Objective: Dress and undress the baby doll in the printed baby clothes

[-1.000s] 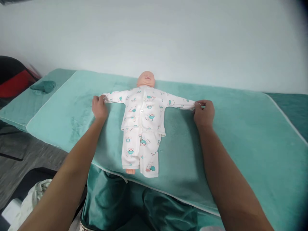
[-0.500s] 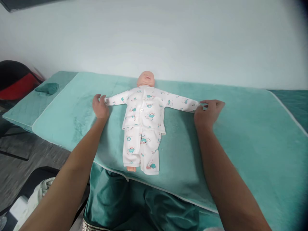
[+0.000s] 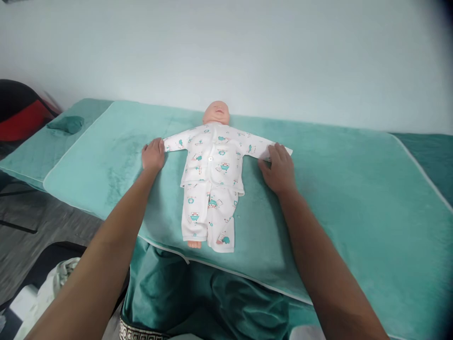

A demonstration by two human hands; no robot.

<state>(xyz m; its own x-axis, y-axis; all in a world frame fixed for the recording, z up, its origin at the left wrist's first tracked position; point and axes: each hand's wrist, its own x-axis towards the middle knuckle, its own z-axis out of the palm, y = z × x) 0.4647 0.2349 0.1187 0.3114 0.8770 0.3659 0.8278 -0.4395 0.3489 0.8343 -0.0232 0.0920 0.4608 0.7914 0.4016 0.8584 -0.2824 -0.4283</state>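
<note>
A baby doll (image 3: 216,113) lies on its back on a teal blanket (image 3: 336,189), dressed in a white printed top (image 3: 214,158) and matching trousers (image 3: 208,217). Its sleeves are spread out to both sides. My left hand (image 3: 153,155) rests flat at the end of the doll's left-side sleeve, fingers together. My right hand (image 3: 278,168) lies flat on the right-side sleeve, fingers stretched out, covering part of it. One bare foot (image 3: 194,244) shows at the trouser hem.
The blanket covers a long padded table against a pale wall. A small teal pad (image 3: 65,124) lies at the far left end. A black and red chair (image 3: 17,115) stands to the left. Dark green cloth (image 3: 198,302) hangs at the near edge.
My right hand has let go of the sleeve cuff and moved inward, now flat on the sleeve. My left hand has gone from pinching the cuff to resting flat.
</note>
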